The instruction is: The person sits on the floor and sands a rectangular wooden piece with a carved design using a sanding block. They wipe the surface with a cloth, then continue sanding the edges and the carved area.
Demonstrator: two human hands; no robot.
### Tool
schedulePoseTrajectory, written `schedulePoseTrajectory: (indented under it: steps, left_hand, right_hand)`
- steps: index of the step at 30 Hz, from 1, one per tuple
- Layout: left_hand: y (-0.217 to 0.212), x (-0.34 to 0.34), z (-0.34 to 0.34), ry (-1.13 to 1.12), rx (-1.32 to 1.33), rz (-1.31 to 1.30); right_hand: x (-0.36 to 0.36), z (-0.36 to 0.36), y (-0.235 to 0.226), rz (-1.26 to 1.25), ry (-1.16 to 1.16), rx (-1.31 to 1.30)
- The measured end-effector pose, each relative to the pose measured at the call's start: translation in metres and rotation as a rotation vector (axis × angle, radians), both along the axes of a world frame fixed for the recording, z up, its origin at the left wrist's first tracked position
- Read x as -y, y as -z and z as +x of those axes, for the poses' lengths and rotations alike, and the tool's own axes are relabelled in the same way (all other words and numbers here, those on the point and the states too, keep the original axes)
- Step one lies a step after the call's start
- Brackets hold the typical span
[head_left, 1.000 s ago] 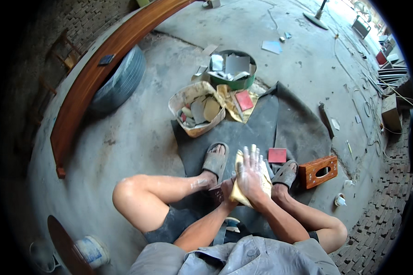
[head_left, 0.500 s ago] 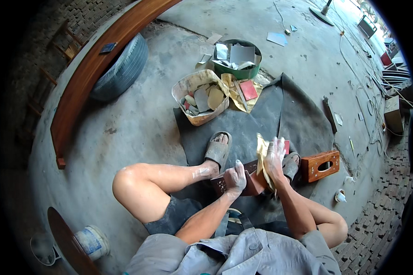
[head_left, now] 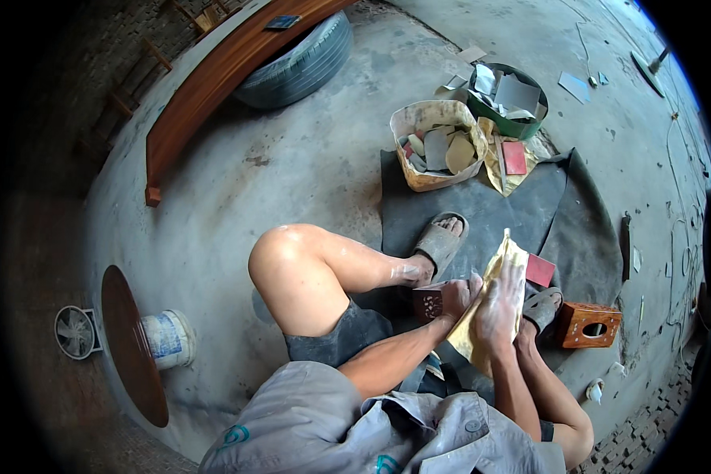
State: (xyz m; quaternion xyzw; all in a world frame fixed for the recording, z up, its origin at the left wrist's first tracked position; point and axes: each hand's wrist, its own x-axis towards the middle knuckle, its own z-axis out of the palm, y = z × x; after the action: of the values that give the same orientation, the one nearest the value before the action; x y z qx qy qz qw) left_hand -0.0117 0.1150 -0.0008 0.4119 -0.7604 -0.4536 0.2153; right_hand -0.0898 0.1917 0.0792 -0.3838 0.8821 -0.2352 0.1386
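Note:
My left hand (head_left: 456, 299) is closed around a dark reddish-brown wooden box (head_left: 428, 302) with an inlaid pattern, held low between my legs. My right hand (head_left: 496, 312) lies with its fingers stretched out flat on a creased yellow sheet (head_left: 474, 338) that looks like sandpaper. This sheet covers much of the box's right part. Just past the right fingertips is a flat red piece (head_left: 540, 270), close to my right foot. Another wooden box (head_left: 589, 325), orange-brown with an oval opening and inlay, rests beyond that foot on the right.
A dark mat (head_left: 490, 213) lies under my feet. On its far side stand a pale tub (head_left: 429, 117) of abrasive pieces and a green tub (head_left: 539, 126) of grey sheets. A long wooden plank (head_left: 205, 95) rests over a tyre (head_left: 300, 67). At left, a round wooden board (head_left: 130, 347) leans by a white bucket (head_left: 168, 340).
The view has swung, shifting the scene rightward. My right hand and the yellow sheet have tilted, so more of the sheet's face shows and it hides more of the box. The left hand keeps its hold.

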Motion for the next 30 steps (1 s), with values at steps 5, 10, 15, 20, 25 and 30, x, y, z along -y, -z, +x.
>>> schedulePoseTrajectory:
  steps: [5,10,15,20,25,30]
  left_hand:
    - [-0.009,-0.011,-0.015,-0.166,0.056,-0.119]
    - [0.006,-0.002,0.004,-0.013,0.009,0.219]
    - [-0.024,-0.005,-0.018,-0.115,-0.051,0.153]
    - [-0.008,-0.002,-0.008,0.015,0.032,-0.011]
    - [-0.004,-0.003,-0.009,-0.006,-0.061,0.118]
    - [0.012,0.007,0.000,0.006,0.034,-0.033]
  right_hand:
    - [-0.012,-0.061,0.038,0.034,0.437,0.391]
    - [0.006,-0.008,0.008,-0.037,0.005,0.067]
    - [-0.016,-0.056,0.061,0.044,0.182,-0.044]
    - [0.005,-0.024,0.013,0.011,0.139,0.100]
    - [-0.013,-0.044,0.073,0.165,0.110,-0.235]
    - [-0.005,-0.030,0.016,0.446,-0.098,-0.302]
